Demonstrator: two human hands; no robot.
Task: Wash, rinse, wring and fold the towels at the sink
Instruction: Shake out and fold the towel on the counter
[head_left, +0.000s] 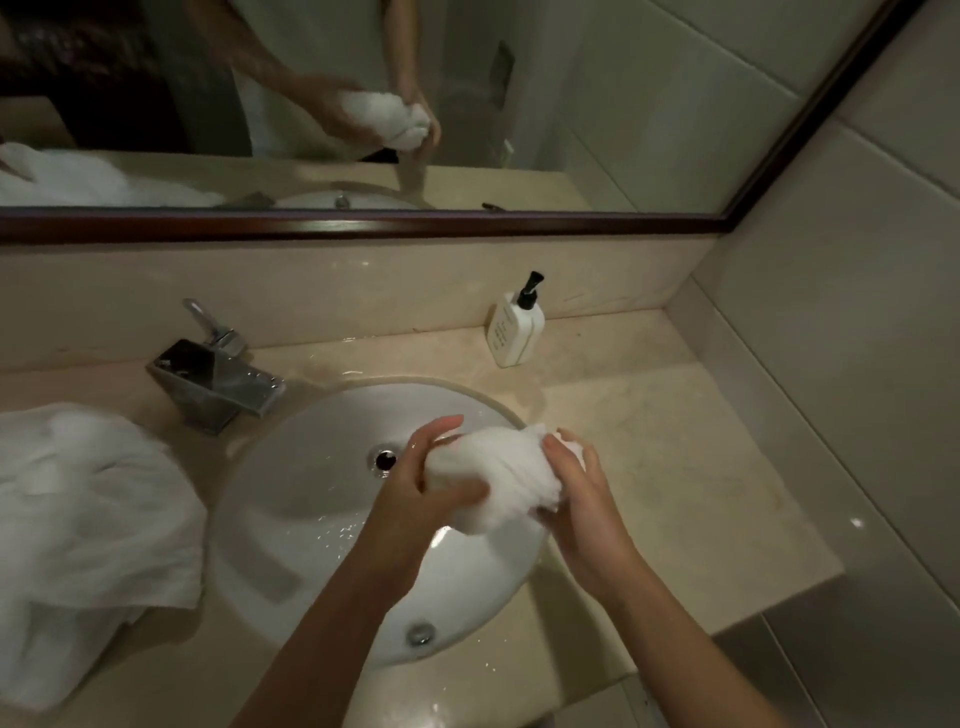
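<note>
**Both hands gripping a bunched towel over the basin**

The left hand (431, 478) and the right hand (582, 499) are each curling their fingers around 1 bunched white terry towel (498, 478), holding it above the 3 o'clock side of the round white ceramic sink (291, 509). A crumpled pile of white towels (88, 530) is lying on the beige stone counter (675, 447) at 9 o'clock of the sink. The square chrome faucet (218, 382) is sitting at 11 o'clock, the white pump bottle with a black nozzle (514, 332) at 1 o'clock.
</note>
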